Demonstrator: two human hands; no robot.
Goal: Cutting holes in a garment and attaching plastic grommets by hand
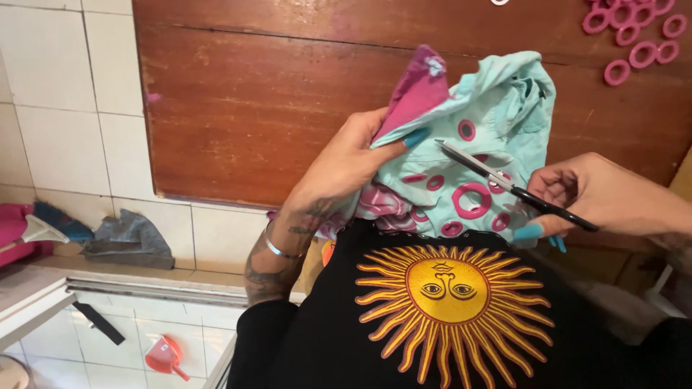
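Carefully, the left hand (346, 162) is gripping the bunched mint fabric (497, 115) taut while the right hand (598, 194), closed on scissors (504, 180), is cutting around a pink ring (472, 200).

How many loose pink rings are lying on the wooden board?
8 or so loose pink rings, all clustered at the top right corner of the brown wooden board; they overlap and the frame edge may hide more.
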